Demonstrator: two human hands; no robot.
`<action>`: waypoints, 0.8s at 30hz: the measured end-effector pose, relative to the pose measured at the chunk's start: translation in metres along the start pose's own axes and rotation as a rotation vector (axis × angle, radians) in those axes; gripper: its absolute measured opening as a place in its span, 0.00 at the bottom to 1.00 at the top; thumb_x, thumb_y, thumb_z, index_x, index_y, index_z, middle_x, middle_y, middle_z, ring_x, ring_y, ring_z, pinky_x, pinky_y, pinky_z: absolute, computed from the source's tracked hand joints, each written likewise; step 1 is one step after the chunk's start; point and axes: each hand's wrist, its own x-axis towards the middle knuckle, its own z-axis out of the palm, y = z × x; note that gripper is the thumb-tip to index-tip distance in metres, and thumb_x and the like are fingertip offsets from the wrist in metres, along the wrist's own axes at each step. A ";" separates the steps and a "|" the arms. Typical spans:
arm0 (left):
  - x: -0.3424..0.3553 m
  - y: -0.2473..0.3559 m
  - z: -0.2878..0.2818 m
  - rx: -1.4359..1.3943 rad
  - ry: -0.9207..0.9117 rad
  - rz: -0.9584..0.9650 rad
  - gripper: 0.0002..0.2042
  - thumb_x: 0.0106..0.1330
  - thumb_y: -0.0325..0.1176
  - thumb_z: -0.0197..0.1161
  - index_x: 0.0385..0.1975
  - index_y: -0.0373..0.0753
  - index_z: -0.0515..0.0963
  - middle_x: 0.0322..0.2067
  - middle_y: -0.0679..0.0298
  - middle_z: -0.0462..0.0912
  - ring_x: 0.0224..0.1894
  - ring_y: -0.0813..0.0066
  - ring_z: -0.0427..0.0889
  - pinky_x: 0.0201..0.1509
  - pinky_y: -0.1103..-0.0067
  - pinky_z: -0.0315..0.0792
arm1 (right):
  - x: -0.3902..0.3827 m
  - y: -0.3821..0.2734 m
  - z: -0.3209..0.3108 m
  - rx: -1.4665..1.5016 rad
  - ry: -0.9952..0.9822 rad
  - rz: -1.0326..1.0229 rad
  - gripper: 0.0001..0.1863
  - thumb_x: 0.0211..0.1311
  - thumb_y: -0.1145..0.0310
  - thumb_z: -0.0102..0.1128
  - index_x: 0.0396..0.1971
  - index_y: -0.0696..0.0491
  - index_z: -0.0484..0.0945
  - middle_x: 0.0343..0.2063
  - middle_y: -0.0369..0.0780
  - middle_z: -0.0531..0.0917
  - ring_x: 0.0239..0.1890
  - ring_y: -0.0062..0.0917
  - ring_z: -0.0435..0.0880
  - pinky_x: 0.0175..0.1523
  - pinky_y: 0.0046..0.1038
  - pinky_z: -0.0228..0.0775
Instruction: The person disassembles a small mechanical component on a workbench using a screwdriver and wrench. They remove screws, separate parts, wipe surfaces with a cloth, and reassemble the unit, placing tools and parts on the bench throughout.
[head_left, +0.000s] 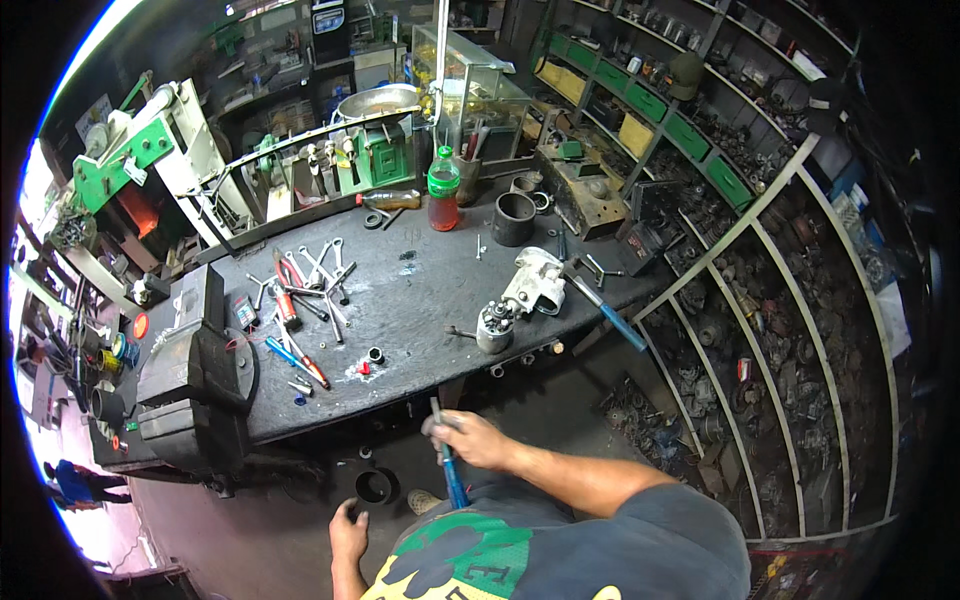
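Low in the head view, my right hand [461, 438] is closed around a blue-handled tool [453, 478] with a metal shaft, held upright in front of my shirt. My left hand [348, 530] hangs below the bench's front edge, fingers loosely curled and apart, holding nothing visible. On the dark bench [400, 290] stands a metal motor-like assembly [525, 290], its round end toward me. A blue-handled hammer [615, 322] lies against its right side. Spanners, red-handled pliers [287, 305] and sockets [375, 355] lie scattered to the left.
A black vise [190, 390] is on the bench's left end. Bottles [443, 200], a metal cylinder [514, 215] and machinery stand along the back. Shelves [750, 370] of parts line the right. A black ring-like object [390, 485] is on the floor. A person [80, 485] stands at far left.
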 end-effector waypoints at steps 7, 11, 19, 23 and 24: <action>0.053 0.154 0.088 -0.035 -0.066 0.353 0.25 0.66 0.32 0.76 0.63 0.35 0.82 0.60 0.47 0.87 0.66 0.47 0.84 0.73 0.62 0.76 | -0.049 -0.020 -0.083 -0.103 -0.163 0.025 0.32 0.86 0.63 0.57 0.83 0.52 0.62 0.48 0.40 0.86 0.49 0.27 0.89 0.58 0.31 0.82; 0.095 0.265 0.149 0.016 0.071 0.519 0.34 0.65 0.37 0.80 0.70 0.37 0.76 0.70 0.46 0.78 0.75 0.45 0.74 0.81 0.60 0.68 | -0.043 -0.059 -0.194 -0.699 0.091 -0.118 0.30 0.83 0.60 0.55 0.77 0.57 0.69 0.70 0.57 0.79 0.73 0.54 0.78 0.74 0.45 0.73; 0.150 0.378 0.202 -0.158 0.031 0.415 0.50 0.56 0.37 0.86 0.80 0.37 0.65 0.75 0.45 0.72 0.79 0.48 0.71 0.83 0.62 0.65 | -0.022 -0.074 -0.285 -0.955 -0.137 -0.080 0.25 0.83 0.64 0.55 0.74 0.54 0.74 0.62 0.54 0.85 0.59 0.53 0.87 0.65 0.50 0.80; 0.154 0.378 0.203 -0.182 0.020 0.416 0.46 0.56 0.33 0.86 0.77 0.37 0.70 0.72 0.48 0.78 0.75 0.51 0.76 0.81 0.64 0.69 | -0.005 -0.076 -0.295 -0.840 -0.187 -0.021 0.24 0.82 0.66 0.55 0.73 0.56 0.75 0.64 0.55 0.84 0.62 0.56 0.84 0.68 0.49 0.78; 0.156 0.381 0.202 -0.157 0.026 0.421 0.45 0.56 0.34 0.86 0.76 0.37 0.72 0.73 0.49 0.77 0.76 0.51 0.75 0.81 0.63 0.69 | -0.003 -0.076 -0.296 -0.835 -0.191 -0.011 0.24 0.83 0.66 0.54 0.73 0.56 0.75 0.64 0.55 0.84 0.62 0.56 0.84 0.68 0.49 0.78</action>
